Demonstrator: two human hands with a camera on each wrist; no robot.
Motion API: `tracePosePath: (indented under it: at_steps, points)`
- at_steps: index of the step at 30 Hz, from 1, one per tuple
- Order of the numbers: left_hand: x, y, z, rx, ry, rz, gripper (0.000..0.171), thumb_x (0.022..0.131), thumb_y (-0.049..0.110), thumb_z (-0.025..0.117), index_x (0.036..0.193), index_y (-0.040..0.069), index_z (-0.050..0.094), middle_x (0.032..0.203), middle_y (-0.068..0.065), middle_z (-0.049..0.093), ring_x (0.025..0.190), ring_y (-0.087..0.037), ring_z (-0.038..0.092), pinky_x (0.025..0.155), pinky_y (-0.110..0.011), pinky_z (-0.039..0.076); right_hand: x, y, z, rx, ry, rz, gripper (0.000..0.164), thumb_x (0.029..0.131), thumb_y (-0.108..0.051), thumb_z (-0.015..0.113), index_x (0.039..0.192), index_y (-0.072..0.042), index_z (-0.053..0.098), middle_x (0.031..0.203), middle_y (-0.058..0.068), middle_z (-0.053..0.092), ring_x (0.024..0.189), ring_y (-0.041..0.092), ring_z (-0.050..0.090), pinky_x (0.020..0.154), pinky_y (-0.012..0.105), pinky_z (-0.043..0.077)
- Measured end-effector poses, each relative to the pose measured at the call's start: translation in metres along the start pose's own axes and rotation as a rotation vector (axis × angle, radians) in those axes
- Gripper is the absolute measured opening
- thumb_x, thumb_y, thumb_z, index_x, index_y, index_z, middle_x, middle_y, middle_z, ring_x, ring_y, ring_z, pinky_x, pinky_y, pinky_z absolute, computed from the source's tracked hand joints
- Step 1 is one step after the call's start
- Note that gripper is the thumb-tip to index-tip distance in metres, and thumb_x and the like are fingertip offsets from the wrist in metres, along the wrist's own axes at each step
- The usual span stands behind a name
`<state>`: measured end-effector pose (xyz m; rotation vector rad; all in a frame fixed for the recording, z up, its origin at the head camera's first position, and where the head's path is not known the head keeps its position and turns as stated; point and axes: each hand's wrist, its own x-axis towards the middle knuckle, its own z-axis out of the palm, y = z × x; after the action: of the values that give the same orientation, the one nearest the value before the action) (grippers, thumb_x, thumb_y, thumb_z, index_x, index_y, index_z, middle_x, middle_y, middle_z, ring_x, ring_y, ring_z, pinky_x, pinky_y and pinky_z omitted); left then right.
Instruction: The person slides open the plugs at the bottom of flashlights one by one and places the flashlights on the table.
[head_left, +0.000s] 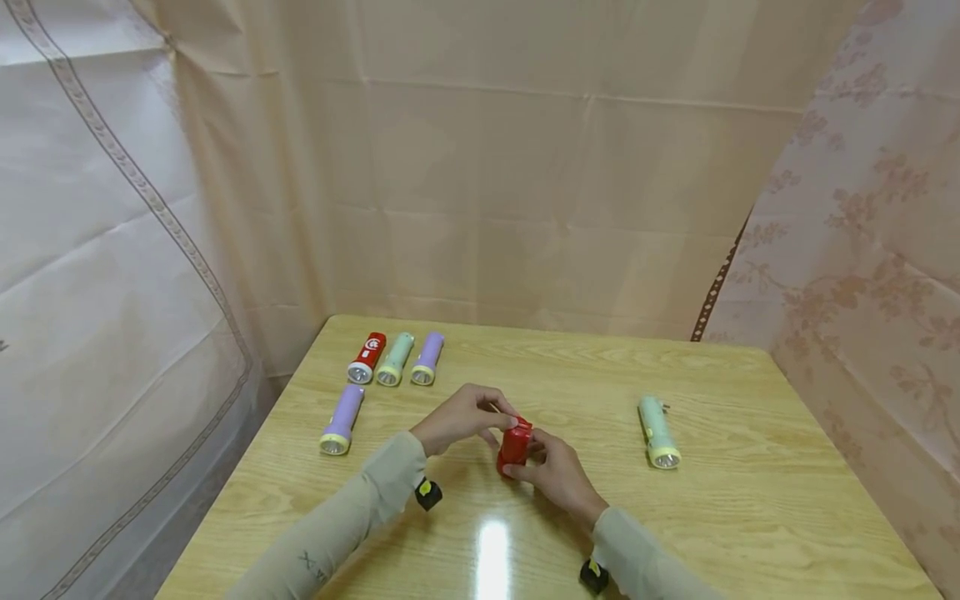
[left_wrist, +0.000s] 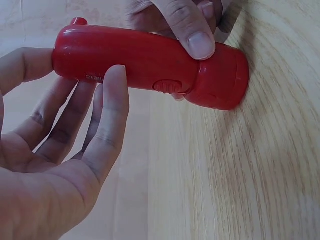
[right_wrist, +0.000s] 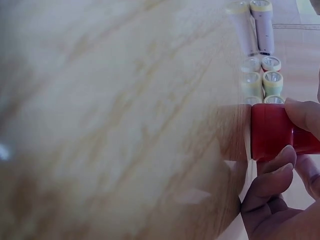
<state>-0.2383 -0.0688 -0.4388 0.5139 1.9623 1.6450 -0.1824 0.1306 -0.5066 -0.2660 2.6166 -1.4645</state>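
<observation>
A red flashlight (head_left: 514,448) stands on its lamp end on the wooden table, its tail pointing up. My left hand (head_left: 467,419) holds it near the top, fingers and thumb around the tail end. Lower down, my right hand (head_left: 561,477) pinches the body near the lamp head. In the left wrist view the flashlight (left_wrist: 130,57) shows a slide switch on its side and a small knob at the tail. The right wrist view shows its red head (right_wrist: 270,131) against the tabletop, with the right thumb and fingers on either side.
At the table's back left lie a red flashlight (head_left: 367,358) with a white rim, a green one (head_left: 395,358) and a purple one (head_left: 427,358). Another purple flashlight (head_left: 342,419) lies in front of them. A green flashlight (head_left: 657,432) lies at the right. Curtains (head_left: 525,167) surround the table.
</observation>
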Motion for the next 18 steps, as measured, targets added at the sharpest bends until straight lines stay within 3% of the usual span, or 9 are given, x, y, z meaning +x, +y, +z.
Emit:
tracePosePath:
  at_steps: [10, 18]
  points:
    - [0.0049, -0.0002, -0.0016, -0.019, -0.025, -0.019, 0.014, 0.087, 0.017, 0.071, 0.094, 0.006, 0.067, 0.101, -0.012, 0.065, 0.088, -0.039, 0.065, 0.079, -0.055, 0.053, 0.003, -0.0031, -0.0012, -0.025, 0.011, 0.015, 0.042, 0.074, -0.037, 0.081, 0.11, -0.026, 0.064, 0.097, -0.003, 0.064, 0.09, 0.021, 0.057, 0.076, 0.036, 0.046]
    - [0.0077, -0.0006, -0.0005, -0.019, -0.033, -0.014, 0.019, 0.084, 0.019, 0.075, 0.092, 0.005, 0.065, 0.099, -0.013, 0.065, 0.087, -0.032, 0.066, 0.077, -0.055, 0.054, 0.002, -0.0075, -0.0012, -0.012, 0.006, 0.068, 0.044, 0.074, -0.035, 0.083, 0.112, -0.025, 0.064, 0.098, -0.004, 0.065, 0.091, 0.021, 0.057, 0.076, 0.035, 0.046]
